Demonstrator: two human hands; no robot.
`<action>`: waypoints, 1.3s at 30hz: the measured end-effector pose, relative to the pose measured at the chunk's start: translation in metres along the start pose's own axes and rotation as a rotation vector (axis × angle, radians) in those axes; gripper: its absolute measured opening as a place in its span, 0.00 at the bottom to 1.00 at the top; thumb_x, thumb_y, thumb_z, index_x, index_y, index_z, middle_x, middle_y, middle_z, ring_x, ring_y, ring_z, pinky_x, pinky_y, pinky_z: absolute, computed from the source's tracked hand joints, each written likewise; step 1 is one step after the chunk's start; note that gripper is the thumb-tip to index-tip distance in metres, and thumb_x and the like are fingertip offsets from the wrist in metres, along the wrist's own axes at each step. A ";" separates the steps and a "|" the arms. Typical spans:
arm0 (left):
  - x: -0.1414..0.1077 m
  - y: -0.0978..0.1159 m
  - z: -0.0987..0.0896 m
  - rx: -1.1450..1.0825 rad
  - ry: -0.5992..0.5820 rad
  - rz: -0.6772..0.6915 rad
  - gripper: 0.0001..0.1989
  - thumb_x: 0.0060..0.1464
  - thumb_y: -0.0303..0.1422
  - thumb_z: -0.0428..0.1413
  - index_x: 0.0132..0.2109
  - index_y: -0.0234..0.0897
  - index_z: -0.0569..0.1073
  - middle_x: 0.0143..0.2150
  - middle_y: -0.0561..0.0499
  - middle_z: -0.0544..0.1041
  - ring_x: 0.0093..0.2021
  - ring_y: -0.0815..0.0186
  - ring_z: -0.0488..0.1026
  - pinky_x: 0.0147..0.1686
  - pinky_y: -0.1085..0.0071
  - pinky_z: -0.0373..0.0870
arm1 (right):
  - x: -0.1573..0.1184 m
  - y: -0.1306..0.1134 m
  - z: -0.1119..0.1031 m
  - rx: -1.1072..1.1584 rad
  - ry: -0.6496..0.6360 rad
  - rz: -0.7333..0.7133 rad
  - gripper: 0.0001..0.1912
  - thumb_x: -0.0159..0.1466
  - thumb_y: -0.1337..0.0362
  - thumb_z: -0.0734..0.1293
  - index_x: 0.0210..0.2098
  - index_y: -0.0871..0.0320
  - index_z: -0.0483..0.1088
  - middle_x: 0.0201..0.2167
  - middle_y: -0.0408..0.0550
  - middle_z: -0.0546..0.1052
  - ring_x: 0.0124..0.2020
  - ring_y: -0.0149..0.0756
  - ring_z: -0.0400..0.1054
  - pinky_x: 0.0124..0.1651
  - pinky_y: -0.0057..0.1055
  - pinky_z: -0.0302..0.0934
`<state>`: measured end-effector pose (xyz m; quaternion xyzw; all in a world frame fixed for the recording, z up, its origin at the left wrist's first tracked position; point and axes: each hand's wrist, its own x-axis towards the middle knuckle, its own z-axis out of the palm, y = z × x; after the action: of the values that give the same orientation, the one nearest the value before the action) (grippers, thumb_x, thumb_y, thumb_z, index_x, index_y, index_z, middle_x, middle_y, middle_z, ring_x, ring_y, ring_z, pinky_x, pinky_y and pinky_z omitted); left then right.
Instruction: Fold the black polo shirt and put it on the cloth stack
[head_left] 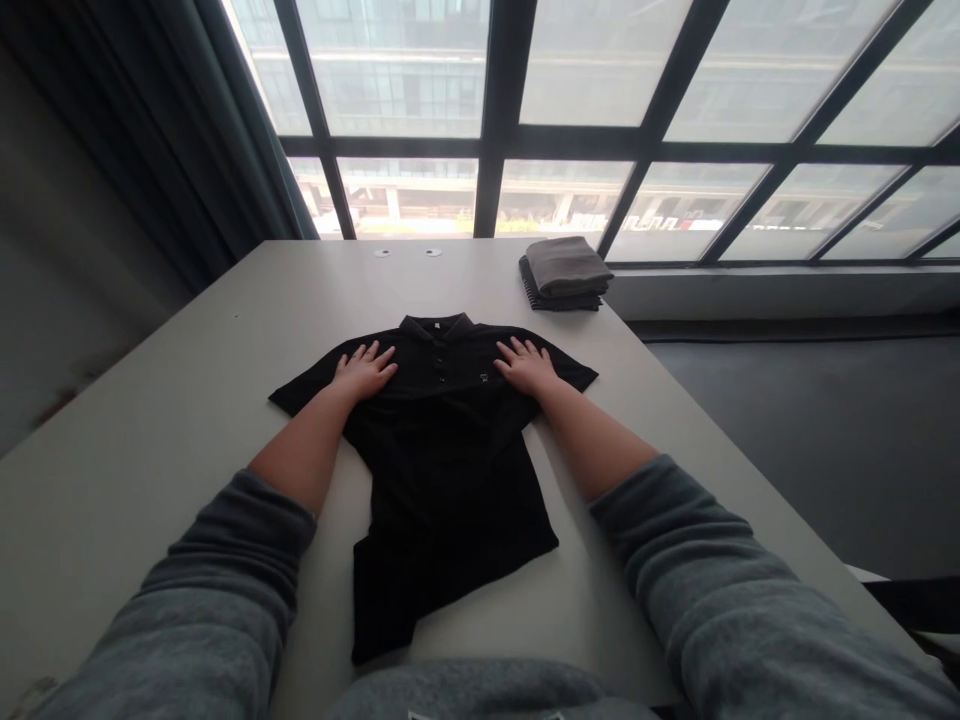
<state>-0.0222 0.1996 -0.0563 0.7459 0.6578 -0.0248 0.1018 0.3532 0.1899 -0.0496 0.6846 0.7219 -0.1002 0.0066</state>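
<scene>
A black short-sleeved shirt (pixel 442 470) lies front up on the white table (pixel 187 420), its collar toward the window and its sleeves spread to both sides. The lower hem is uneven, hanging lower at the left, where the cloth is bunched. My left hand (pixel 365 370) rests flat on the shirt's left shoulder area with its fingers spread. On the other side of the chest, beside a small light logo, my right hand (pixel 526 367) also lies flat, fingers apart. Neither hand grips the cloth.
A stack of folded clothes (pixel 568 270), grey on top of darker striped cloth, sits at the table's far right corner. Two small white discs (pixel 433 253) lie near the far edge. Beyond are large windows, with a dark curtain (pixel 172 120) at the left.
</scene>
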 end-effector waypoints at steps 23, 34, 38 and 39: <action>0.036 -0.012 -0.010 -0.044 0.221 -0.060 0.31 0.72 0.49 0.39 0.74 0.46 0.66 0.78 0.51 0.58 0.77 0.56 0.54 0.74 0.58 0.53 | 0.028 -0.003 -0.007 0.047 0.177 -0.030 0.31 0.77 0.49 0.53 0.73 0.52 0.63 0.78 0.51 0.55 0.77 0.52 0.46 0.77 0.53 0.40; -0.097 0.001 -0.030 -0.083 0.372 0.304 0.26 0.71 0.44 0.44 0.65 0.41 0.76 0.69 0.47 0.74 0.70 0.55 0.66 0.70 0.57 0.60 | -0.104 -0.014 -0.042 0.316 0.404 -0.447 0.23 0.75 0.60 0.57 0.63 0.52 0.75 0.63 0.53 0.74 0.67 0.54 0.63 0.72 0.55 0.55; -0.172 0.032 -0.022 -0.188 0.093 0.697 0.22 0.70 0.45 0.51 0.64 0.47 0.76 0.66 0.47 0.76 0.66 0.54 0.71 0.67 0.56 0.64 | -0.148 -0.032 -0.035 0.373 0.115 -0.862 0.16 0.75 0.57 0.63 0.55 0.53 0.79 0.51 0.53 0.80 0.52 0.45 0.74 0.59 0.42 0.68; -0.187 0.036 -0.021 -0.200 0.027 0.744 0.21 0.69 0.44 0.53 0.64 0.48 0.76 0.66 0.47 0.76 0.65 0.54 0.72 0.66 0.57 0.64 | -0.156 -0.036 -0.032 0.341 0.071 -0.919 0.15 0.74 0.56 0.65 0.53 0.54 0.79 0.50 0.53 0.81 0.51 0.45 0.75 0.57 0.42 0.68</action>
<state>-0.0138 0.0172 0.0007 0.9202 0.3427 0.0880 0.1674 0.3317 0.0395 0.0097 0.2895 0.9225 -0.1861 -0.1748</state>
